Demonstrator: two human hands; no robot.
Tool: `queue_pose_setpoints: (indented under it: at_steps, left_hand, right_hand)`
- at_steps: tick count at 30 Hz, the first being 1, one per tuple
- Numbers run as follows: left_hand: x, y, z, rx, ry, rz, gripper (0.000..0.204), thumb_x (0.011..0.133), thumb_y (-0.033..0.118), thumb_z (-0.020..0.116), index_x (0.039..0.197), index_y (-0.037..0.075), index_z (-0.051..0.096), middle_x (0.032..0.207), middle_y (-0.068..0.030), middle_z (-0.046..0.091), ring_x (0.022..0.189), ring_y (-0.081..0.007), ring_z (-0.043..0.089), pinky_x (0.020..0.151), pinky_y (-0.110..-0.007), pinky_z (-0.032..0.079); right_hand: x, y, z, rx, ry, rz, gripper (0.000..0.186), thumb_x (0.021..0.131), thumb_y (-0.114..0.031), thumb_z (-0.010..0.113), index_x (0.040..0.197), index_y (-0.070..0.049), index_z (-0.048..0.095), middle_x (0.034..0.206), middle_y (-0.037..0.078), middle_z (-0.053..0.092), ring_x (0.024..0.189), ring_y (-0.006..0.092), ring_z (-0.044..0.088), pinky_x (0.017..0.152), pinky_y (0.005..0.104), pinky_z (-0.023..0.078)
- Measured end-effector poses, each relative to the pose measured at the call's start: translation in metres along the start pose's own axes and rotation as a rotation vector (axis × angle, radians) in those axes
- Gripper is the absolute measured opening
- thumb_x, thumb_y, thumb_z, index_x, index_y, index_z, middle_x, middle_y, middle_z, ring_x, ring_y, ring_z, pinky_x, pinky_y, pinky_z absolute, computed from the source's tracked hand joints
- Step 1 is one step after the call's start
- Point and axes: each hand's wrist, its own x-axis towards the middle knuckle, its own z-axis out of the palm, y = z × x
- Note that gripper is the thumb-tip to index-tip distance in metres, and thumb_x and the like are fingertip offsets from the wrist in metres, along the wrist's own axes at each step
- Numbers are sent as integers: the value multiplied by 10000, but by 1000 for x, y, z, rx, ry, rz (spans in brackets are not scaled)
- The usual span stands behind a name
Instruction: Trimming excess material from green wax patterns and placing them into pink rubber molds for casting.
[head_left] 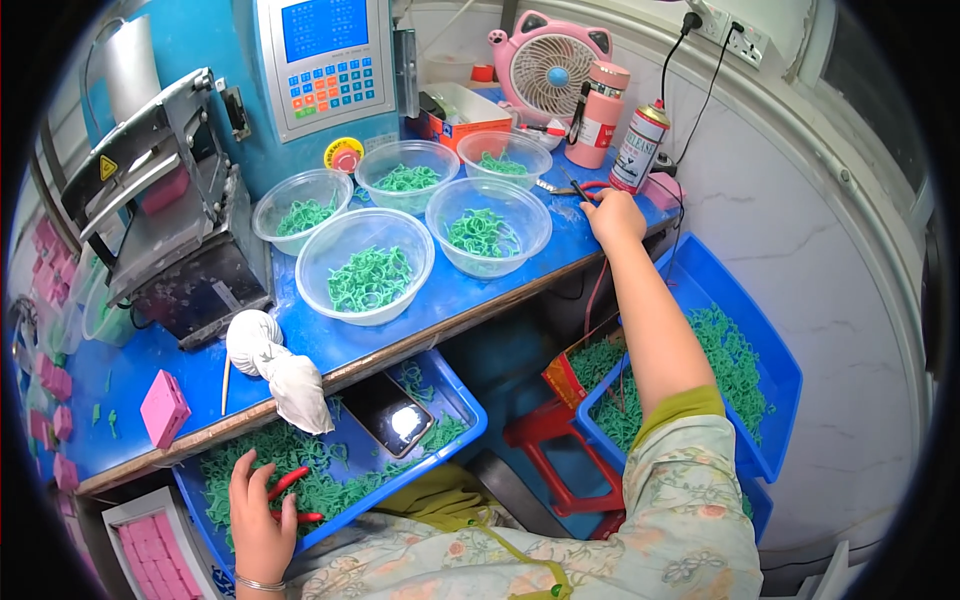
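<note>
My left hand [262,515] is low over a blue tray [477,418] of loose green rubbery loops. Its fingers curl around a red-handled tool [290,481], two handles poking out between fingers and thumb; the tool's head is hidden. A phone [388,415] lies in that tray among the loops. My right hand [614,218] reaches to the back right of the blue table [360,352], fingers closed at the end of a thin dark tool [575,186]. Beside it lies another tool with red handles [597,185]. Several clear bowls [366,310] on the table hold green loops.
At the left stands a black-framed press [205,270] beside a teal machine with a keypad [330,90]. A white cloth bundle [275,360] and pink block [164,409] lie near the front edge. Right: spray can [640,150], pink bottle [598,115], fan [556,65], blue bins [780,385], red stool [560,450].
</note>
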Motion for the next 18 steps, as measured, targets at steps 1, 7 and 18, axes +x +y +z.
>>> queue_pose_setpoints:
  at_steps: [1,7,18]
  left_hand:
    - [-2,1,-2,20,11,15,414,667,-21,640,1056,-19,498,1243,-217,411,1091,-394,461,899,-410,407]
    - [-5,6,-6,33,7,55,420,670,-11,647,1063,-15,498,1238,-211,421,1086,-387,467,897,-410,409]
    - [3,-15,-32,48,510,291,206,714,-51,604,909,9,582,783,-118,585,728,-285,551,697,-378,412]
  right_hand:
    - [-3,1,-4,-9,25,-5,321,743,-350,678,980,-133,665,952,83,646,885,252,621,723,368,497]
    - [-11,7,-12,34,0,-15,403,708,-396,700,1013,-138,649,975,104,628,913,254,614,741,366,492]
    - [-58,-40,-52,802,454,-575,180,891,-157,522,790,-9,541,656,31,508,592,117,443,553,261,380]
